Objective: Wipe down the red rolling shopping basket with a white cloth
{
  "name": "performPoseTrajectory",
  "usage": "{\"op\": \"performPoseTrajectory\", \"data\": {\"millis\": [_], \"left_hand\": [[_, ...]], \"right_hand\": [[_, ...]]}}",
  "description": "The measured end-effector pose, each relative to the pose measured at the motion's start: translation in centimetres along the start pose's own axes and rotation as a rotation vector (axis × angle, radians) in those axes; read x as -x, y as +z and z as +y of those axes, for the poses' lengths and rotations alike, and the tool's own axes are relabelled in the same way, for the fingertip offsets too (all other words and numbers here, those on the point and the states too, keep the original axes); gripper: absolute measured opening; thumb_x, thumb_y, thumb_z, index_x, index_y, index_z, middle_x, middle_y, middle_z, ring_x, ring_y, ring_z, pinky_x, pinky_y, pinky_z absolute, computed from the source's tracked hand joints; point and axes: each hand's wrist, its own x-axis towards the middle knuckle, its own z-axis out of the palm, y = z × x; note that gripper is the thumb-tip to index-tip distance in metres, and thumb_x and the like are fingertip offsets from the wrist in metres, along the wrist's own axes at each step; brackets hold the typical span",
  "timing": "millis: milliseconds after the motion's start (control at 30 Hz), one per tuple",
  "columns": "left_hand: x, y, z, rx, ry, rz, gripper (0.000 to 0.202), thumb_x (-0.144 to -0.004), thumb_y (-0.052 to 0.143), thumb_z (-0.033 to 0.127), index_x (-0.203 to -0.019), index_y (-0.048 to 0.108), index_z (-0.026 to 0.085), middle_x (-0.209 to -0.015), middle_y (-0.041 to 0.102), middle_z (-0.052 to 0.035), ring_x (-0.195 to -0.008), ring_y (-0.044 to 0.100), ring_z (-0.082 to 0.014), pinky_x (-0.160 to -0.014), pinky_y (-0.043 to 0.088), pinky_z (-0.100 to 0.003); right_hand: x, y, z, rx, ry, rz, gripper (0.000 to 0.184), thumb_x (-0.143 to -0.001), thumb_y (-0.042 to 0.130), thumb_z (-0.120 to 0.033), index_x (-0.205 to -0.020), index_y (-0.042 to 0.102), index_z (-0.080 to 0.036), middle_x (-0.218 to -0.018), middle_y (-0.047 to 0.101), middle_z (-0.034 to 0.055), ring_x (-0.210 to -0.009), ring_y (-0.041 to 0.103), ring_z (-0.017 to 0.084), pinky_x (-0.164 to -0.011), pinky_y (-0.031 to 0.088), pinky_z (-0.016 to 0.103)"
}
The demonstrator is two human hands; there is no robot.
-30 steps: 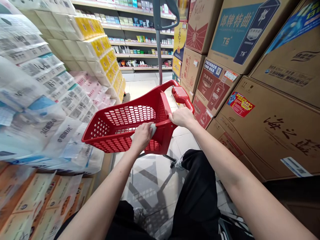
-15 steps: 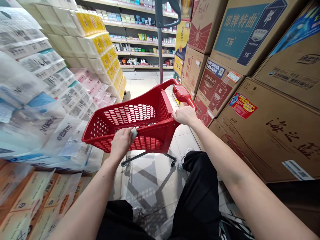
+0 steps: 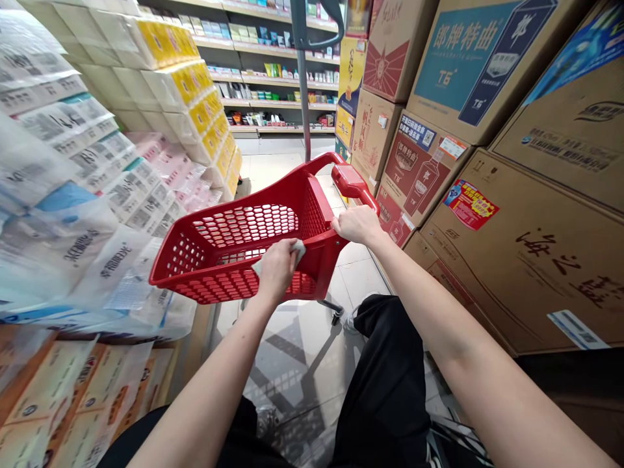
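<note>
Two bare hands work at a red plastic shopping cart (image 3: 180, 257), which stands on the tiled floor (image 3: 297, 370) of a narrow aisle. The left hand (image 3: 277, 270) has its grip pinched on a white wipe (image 3: 296, 250), pressing it to the cart's near rim (image 3: 319, 242), forearm reaching forward and down. The right hand (image 3: 358, 224) lies over the rim beside the red push handle (image 3: 353, 182), arm extended, apparently to steady the cart; whether that grip clamps, I cannot tell. Wrapped tissue packs (image 3: 73, 130) and printed cartons (image 3: 526, 260) flank the aisle.
</note>
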Motion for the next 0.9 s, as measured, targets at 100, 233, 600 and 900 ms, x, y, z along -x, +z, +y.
{"op": "performPoseTrajectory", "data": {"millis": [100, 233, 600, 900], "left_hand": [[-0.8, 0.6, 1.6, -0.042, 0.084, 0.008, 0.031, -0.090, 0.041, 0.028, -0.118, 0.049, 0.017, -0.109, 0.062, -0.0107, -0.101, 0.056, -0.0235, -0.089, 0.042, -0.037], [-1.6, 0.3, 1.5, -0.152, 0.167, -0.089, 0.030, -0.089, 0.041, 0.026, -0.117, 0.049, 0.017, -0.104, 0.062, -0.0104, -0.097, 0.056, -0.0237, -0.087, 0.042, -0.038], [2.1, -3.1, -6.8, -0.438, 0.134, -0.199, 0.030, -0.092, 0.033, 0.029, -0.112, 0.052, 0.017, -0.091, 0.057, -0.0122, -0.088, 0.053, -0.0269, -0.077, 0.042, -0.040], [0.6, -1.3, -3.4, -0.317, 0.130, -0.182, 0.031, -0.091, 0.033, 0.026, -0.114, 0.050, 0.016, -0.096, 0.057, -0.0122, -0.088, 0.052, -0.0253, -0.082, 0.042, -0.040]], "right_hand": [[0.1, -0.1, 0.0, -0.002, -0.006, 0.002, 0.054, -0.095, 0.027, -0.037, -0.092, 0.075, -0.013, -0.095, 0.071, 0.0147, -0.091, 0.065, 0.025, -0.075, 0.042, 0.030], [0.1, 0.0, 0.2, -0.002, -0.015, 0.012, 0.056, -0.096, 0.025, -0.038, -0.092, 0.075, -0.013, -0.096, 0.071, 0.0154, -0.090, 0.066, 0.026, -0.075, 0.042, 0.032], [0.1, 0.2, 0.8, 0.009, -0.021, -0.013, 0.061, -0.096, 0.021, -0.042, -0.092, 0.074, -0.013, -0.096, 0.071, 0.0160, -0.090, 0.066, 0.027, -0.075, 0.042, 0.034], [-0.3, 0.3, 0.8, 0.022, -0.038, -0.012, 0.056, -0.095, 0.024, -0.041, -0.093, 0.074, -0.015, -0.096, 0.071, 0.0149, -0.090, 0.066, 0.027, -0.074, 0.043, 0.033]]}}
